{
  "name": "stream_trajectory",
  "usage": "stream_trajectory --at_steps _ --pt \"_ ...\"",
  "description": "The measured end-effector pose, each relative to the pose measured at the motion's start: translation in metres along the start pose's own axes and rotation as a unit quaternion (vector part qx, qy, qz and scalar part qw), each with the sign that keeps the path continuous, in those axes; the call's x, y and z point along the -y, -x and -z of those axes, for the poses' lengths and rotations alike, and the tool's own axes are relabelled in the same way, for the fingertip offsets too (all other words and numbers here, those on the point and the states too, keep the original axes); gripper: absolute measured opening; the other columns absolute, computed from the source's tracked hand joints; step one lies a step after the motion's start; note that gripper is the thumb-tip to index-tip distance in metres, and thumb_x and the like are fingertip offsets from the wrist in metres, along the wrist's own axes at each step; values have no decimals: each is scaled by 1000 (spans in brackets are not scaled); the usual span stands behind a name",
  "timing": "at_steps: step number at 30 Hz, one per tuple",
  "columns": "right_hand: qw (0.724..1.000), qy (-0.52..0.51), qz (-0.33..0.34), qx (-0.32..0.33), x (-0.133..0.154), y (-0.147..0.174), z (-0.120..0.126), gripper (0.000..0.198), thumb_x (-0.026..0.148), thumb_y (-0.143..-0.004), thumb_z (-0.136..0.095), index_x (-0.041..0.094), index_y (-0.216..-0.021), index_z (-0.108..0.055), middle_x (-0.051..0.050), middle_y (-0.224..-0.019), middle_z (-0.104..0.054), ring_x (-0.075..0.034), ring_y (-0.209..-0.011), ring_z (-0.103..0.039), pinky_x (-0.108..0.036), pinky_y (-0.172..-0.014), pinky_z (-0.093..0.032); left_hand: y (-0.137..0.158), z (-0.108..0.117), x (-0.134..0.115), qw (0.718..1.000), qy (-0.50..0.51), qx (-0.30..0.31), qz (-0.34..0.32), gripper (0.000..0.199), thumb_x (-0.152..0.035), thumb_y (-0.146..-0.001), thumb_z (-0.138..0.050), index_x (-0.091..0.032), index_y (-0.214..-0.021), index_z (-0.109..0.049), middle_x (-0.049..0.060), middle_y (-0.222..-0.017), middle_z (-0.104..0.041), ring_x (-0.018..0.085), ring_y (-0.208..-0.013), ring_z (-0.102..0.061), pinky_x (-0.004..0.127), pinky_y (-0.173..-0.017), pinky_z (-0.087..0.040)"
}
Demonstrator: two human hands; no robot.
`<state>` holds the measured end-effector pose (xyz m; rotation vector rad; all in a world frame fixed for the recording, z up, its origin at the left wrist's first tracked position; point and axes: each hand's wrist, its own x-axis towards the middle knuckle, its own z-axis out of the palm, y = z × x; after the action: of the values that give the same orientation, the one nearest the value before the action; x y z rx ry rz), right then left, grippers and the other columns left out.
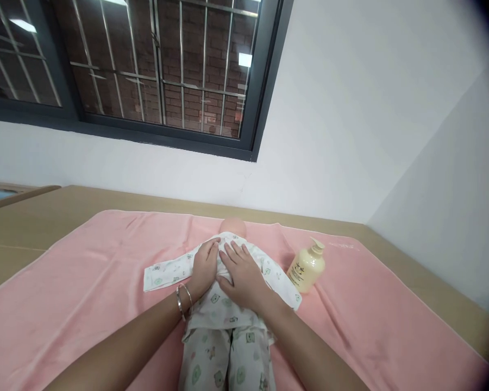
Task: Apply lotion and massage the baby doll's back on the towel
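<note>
A baby doll (pixel 233 226) lies stretched out, its round head at the far end. It wears a white long-sleeved top (pixel 224 309) and matching trousers (pixel 207 361) printed with small green and brown animals. My left hand (pixel 206 266), with bangles at the wrist, rests along the left side of the doll's upper torso, fingers extended. Beside it, my right hand (pixel 243 274) lies flat on the torso with fingers apart. Neither hand grasps anything. The sleeves reach out to both sides. I cannot tell whether the doll is face up or face down.
Under the doll spreads a pink towel (pixel 93 282) on a wooden tabletop (pixel 57 217). A yellow pump bottle (pixel 307 269) stands at the right sleeve. Behind rise a white wall (pixel 330 125) and a dark-framed window (pixel 163 136) with metal bars.
</note>
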<state>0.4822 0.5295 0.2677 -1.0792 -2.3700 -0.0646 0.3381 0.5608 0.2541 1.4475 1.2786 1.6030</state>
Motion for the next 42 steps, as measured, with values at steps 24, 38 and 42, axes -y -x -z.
stream_trajectory --at_steps 24,38,42 --pt "975 72 -211 22 19 2 -2 50 36 -97 -30 13 -138 -48 -11 -143 -44 -25 -137 -32 -45 -115 -16 1 1 13 992 -104 9 -72 33 -34 -94 -38 -18 -106 -64 7 -112 -67 20 -108 -58 38 -99 -43" --pt "986 70 -120 97 42 15 2 75 53 -91 -41 12 -151 -22 -13 -157 -9 -35 -144 2 -56 -114 -4 0 1 16 989 -121 5 -85 30 -31 -94 -40 -19 -105 -64 6 -111 -67 21 -107 -60 39 -97 -45" --pt "981 17 -130 146 22 8 14 74 59 -91 -38 22 -152 -20 -7 -158 -6 -32 -144 2 -56 -114 -7 -1 1 16 986 -141 12 -91 29 -29 -93 -40 -19 -107 -63 7 -111 -67 21 -106 -60 41 -97 -46"
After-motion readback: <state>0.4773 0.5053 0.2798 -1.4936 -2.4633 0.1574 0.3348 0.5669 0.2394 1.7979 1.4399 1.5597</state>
